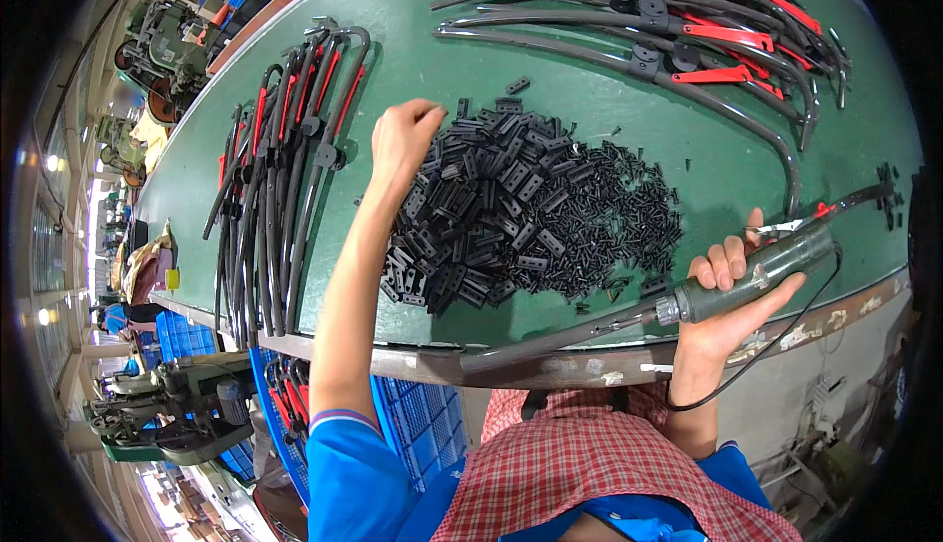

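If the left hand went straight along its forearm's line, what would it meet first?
After crossing green tabletop, the left hand would probably meet the dark tube ends first; its height is unclear.

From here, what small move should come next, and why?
Probably bring the left hand down to the tube to steady it: that hand is up by the black blocks, while the right hand holds the driver, its tip apparently at the tube. Whether the left hand holds anything is unclear.

corded driver point(761, 273) — green, cylindrical, slanted, alongside dark tube point(535, 346) | black blocks point(481, 203) — heaped beside small dark screws point(638, 203)
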The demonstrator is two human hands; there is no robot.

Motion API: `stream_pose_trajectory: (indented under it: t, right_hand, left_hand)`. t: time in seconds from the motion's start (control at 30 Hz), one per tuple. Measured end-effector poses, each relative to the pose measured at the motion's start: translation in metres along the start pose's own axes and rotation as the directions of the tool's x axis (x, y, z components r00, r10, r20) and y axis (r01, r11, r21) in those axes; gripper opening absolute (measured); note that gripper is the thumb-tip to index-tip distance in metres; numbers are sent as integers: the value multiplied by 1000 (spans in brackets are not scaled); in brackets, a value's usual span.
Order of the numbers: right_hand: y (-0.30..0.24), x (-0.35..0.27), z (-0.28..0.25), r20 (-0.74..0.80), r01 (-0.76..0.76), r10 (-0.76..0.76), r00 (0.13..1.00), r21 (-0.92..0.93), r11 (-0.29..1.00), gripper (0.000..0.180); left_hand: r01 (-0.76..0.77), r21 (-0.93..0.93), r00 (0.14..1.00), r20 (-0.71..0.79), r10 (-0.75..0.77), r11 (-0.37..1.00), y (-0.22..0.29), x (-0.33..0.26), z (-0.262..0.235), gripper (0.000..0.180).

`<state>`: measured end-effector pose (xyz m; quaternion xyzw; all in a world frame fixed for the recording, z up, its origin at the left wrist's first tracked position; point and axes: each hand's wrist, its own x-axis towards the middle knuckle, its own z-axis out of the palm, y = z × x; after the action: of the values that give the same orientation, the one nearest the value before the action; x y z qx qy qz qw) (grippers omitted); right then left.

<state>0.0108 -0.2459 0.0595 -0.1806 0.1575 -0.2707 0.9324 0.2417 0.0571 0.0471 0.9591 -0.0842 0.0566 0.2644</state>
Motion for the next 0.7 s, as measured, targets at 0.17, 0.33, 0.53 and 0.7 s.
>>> stream_pose_trajectory:
  t: [0.17, 0.33, 0.53, 0.7]
  right_hand:
    - [0, -3, -1, -6, -8, 8, 1000, -21, 1000, 74]
    - [3, -5, -5, -4, -11, 10, 1000, -39, 999, 74]
    - [8, -1, -17, 103, -62, 60, 993, 21, 998, 81]
    - [0, 2, -32, 261, -164, 126, 957, 127, 978, 84]
  left_hand:
    - [-712, 197, 699, 284, 656, 674, -17, 52, 16, 30]
    - [-669, 148, 692, 483, 537, 729, -24, 63, 10, 22]
    - [-184, -102, 967, 159, 198, 978, 1, -11, -12, 27]
    - [-124, -409, 945, 230, 234, 904, 81, -191, -3, 26]
